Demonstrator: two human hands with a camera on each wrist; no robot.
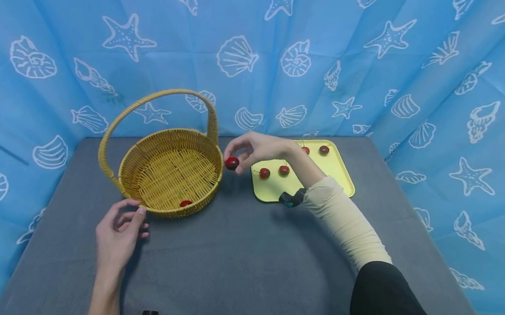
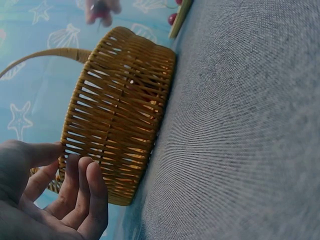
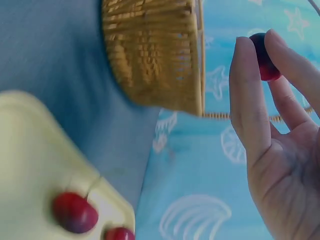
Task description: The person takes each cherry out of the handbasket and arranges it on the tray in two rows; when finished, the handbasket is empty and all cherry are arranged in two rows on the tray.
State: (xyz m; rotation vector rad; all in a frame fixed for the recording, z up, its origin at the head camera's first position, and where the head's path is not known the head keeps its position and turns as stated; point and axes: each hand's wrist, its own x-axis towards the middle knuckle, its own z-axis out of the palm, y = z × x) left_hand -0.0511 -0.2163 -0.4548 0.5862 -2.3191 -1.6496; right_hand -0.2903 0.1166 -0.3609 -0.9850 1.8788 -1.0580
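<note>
Here, label by label:

Right hand: the right hand (image 1: 258, 149) pinches a cherry (image 1: 232, 163) between thumb and fingertips, its grip clamped on the fruit, held in the air just outside the basket's right rim.

Left hand: the left hand (image 1: 119, 234) has its grip apart, fingers relaxed; the thumb tip touches the near rim of the basket (image 1: 127, 160), the other fingers lie just short of the wall.

Basket: woven, with a tall handle, standing upright on the grey tabletop (image 1: 239, 252). One cherry (image 1: 186, 203) lies inside against the near wall.

Tray: a yellow tray (image 1: 342, 172) sits just right of the basket, with four cherries on it, two near (image 1: 264, 173) and two far (image 1: 324, 149).

Wrist view: the right wrist camera shows the cherry (image 3: 263, 56) held only at the fingertips, with little of the fruit covered.

Risk, slip: I judge the pinch shallow; a round, smooth cherry could squirt out and roll off across the tabletop.

Risk, rim: the cherry hangs about level with the rim, so it could strike the wicker and bounce back out.

Risk, basket: it is light and barely steadied; a knock from the right hand could shove or tip it.
</note>
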